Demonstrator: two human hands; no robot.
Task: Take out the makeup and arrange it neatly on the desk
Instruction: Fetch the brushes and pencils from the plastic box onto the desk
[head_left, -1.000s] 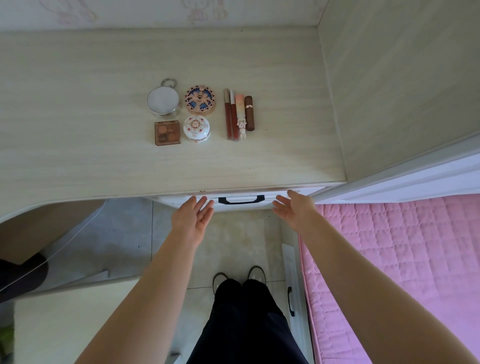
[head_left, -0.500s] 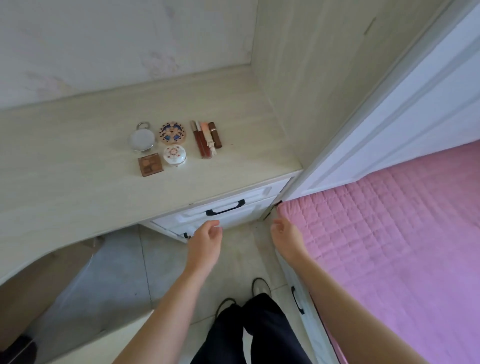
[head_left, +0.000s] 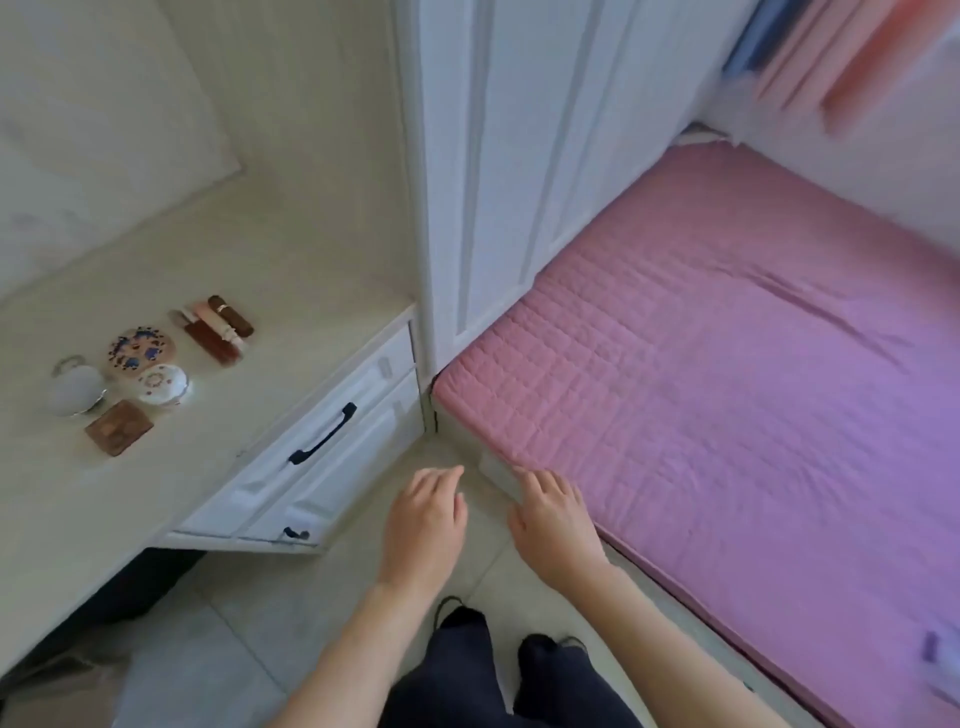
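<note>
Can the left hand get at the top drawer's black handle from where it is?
Probably yes. The left hand hangs open and empty over the floor, with nothing between it and the black handle on the closed drawer.

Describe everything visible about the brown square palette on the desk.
The brown square eyeshadow palette lies flat on the pale wood-look desk, nearest the front edge of the makeup group. It looks like translucent plastic, with darker and lighter brown patches inside; blur hides finer detail. Its corners point toward the viewer, so it reads as a diamond. It sits just in front of the round silver compact with a ring, close to it; contact cannot be told. Neither hand touches it.
</note>
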